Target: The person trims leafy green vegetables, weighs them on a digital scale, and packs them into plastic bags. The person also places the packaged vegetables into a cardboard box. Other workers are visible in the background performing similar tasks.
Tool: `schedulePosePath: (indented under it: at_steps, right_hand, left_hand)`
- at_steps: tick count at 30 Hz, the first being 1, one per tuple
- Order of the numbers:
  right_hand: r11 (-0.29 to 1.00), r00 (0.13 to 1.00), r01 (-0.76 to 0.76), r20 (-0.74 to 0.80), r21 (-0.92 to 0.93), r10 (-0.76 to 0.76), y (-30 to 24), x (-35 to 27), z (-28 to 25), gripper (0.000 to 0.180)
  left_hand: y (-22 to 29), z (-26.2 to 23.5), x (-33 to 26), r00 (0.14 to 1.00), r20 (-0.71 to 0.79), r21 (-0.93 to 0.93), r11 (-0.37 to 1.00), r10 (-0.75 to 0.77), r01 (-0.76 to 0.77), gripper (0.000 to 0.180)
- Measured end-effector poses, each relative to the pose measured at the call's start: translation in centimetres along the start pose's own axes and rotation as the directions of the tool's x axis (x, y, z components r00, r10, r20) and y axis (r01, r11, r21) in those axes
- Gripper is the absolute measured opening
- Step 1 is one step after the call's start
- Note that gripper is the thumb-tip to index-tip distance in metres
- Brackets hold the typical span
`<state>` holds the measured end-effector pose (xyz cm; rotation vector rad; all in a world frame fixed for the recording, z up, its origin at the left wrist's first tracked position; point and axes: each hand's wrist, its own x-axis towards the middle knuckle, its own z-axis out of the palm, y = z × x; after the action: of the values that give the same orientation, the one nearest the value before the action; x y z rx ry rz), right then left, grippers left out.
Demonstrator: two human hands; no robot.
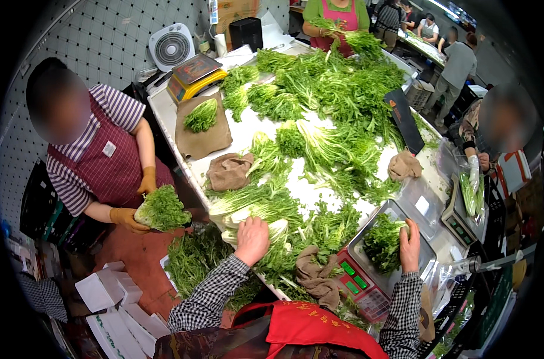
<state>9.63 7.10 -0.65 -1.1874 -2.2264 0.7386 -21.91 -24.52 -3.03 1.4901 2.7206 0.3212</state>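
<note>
My left hand (252, 238) is at the near edge of the table, its fingers curled on the pale stems of a bunch of leafy greens (278, 230) in the pile. On the right, a bunch of dark, frilly greens (382, 244) lies on the metal pan of a red digital scale (376, 302). My right hand (410, 245) grips its stem end, with the fingertips partly hidden. The scale's green displays are lit. Between my arms, a crumpled brown cloth (318, 277) lies beside the scale.
A large heap of greens (320, 84) spreads over the white table. A yellow scale (194, 78) stands far left, another scale (457, 218) at right. A person in a striped shirt (107, 137) holds greens (163, 209) at left. White boxes (107, 287) are on the floor.
</note>
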Motion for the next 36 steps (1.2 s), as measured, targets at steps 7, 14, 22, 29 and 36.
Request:
schedulePosePath:
  at_steps: [7, 14, 22, 29, 36]
  right_hand:
    - [0.947, 0.934, 0.258, -0.203, -0.192, -0.296, -9.7, -3.7, -0.1, 0.039]
    - [0.725, 0.858, -0.214, 0.481, 0.655, -0.182, -15.4, -4.4, 5.1, 0.053]
    - [0.248, 0.761, -0.623, 0.648, 0.742, -0.027, -14.2, -4.5, 9.1, 0.033]
    - [0.173, 0.801, -0.598, 0.591, 0.782, 0.099, -12.3, -5.0, 9.3, 0.022]
    - [0.058, 0.823, -0.559, 0.546, 0.827, 0.156, -11.5, -5.5, 10.2, 0.018]
  left_hand:
    - [-2.3, -1.6, 0.0, 0.990, 0.133, -0.651, 0.749, -0.047, 0.123, 0.036]
    - [-2.7, 2.9, 0.5, 0.885, 0.332, -0.824, -0.356, 0.325, 0.440, 0.046]
    - [4.3, 2.9, -0.2, 0.827, 0.372, -0.474, -0.680, 0.422, 0.560, 0.039]
    - [5.0, 2.1, 0.9, 0.686, 0.706, -0.473, -0.604, 0.175, 0.641, 0.036]
    - [4.3, 2.4, 1.0, 0.760, 0.632, -0.509, -0.657, 0.154, 0.556, 0.041]
